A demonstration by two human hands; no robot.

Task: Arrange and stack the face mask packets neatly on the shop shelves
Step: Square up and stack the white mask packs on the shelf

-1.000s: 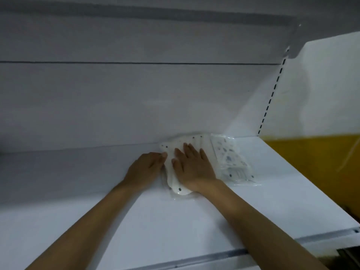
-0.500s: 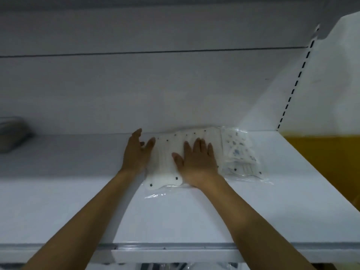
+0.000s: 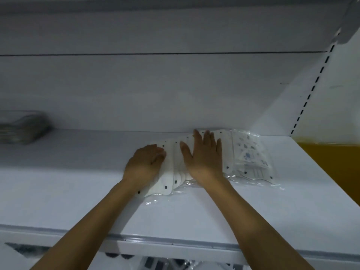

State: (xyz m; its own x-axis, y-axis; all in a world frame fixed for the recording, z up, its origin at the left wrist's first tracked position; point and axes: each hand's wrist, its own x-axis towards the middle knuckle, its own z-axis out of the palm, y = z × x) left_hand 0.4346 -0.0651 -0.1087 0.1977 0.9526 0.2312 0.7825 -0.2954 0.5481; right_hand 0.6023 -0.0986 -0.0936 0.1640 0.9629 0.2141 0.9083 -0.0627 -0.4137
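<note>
A clear packet of white face masks with dark dots [image 3: 171, 172] lies on the white shelf [image 3: 272, 211], close to the back wall. My right hand [image 3: 204, 156] lies flat on top of it with straight fingers. My left hand [image 3: 145, 164] rests against the packet's left edge, fingers bent over that edge. A second clear packet with a blue and grey pattern [image 3: 251, 158] lies just to the right, partly overlapped by the dotted one.
A dim stack of packets [image 3: 21, 127] sits at the far left of the shelf. A slotted upright [image 3: 311, 90] and a yellow panel [image 3: 331, 168] close off the right side. Below the shelf's front lip [image 3: 175, 244] more wrapped goods show.
My left hand has curled its fingers over the packet's left edge. My right hand stays flat on top. The dotted packet has turned slightly, and the view has shifted.
</note>
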